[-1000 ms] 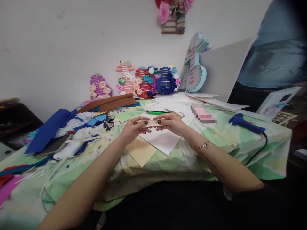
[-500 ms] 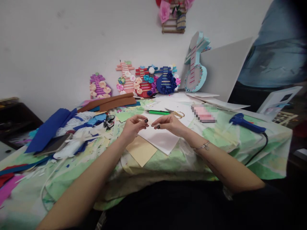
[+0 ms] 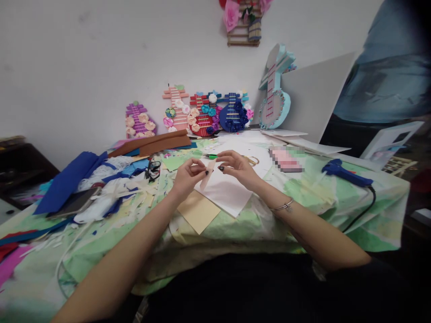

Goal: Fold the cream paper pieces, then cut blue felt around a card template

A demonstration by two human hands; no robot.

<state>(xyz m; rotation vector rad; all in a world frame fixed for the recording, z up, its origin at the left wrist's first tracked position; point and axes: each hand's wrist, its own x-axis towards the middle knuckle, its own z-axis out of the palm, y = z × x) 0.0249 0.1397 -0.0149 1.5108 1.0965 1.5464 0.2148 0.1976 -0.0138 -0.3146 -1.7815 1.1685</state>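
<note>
My left hand (image 3: 185,179) pinches a small pale pink strip of paper (image 3: 205,181) between thumb and fingers, tilted above the white sheet (image 3: 229,201). Close to the strip's right side is my right hand (image 3: 240,170), its thumb and fingers apart with nothing visible between them. A square of tan paper (image 3: 199,216) lies below my left hand, partly under the white sheet. Behind my right hand, the gold scissors (image 3: 252,160) show only their handles. Most of the green cutter (image 3: 211,156) is covered by that hand too.
At right lie a pink blurred-out object (image 3: 286,160) and a blue glue gun (image 3: 348,173) with its cord. Blue sheets (image 3: 69,181), a dark phone (image 3: 76,204) and scraps crowd the left. Decorated miniature string instruments (image 3: 204,114) stand along the wall.
The strip has turned so its flat face shows, held by my left hand. My right hand's fingers have parted and risen slightly, covering more of the cutter and scissors.
</note>
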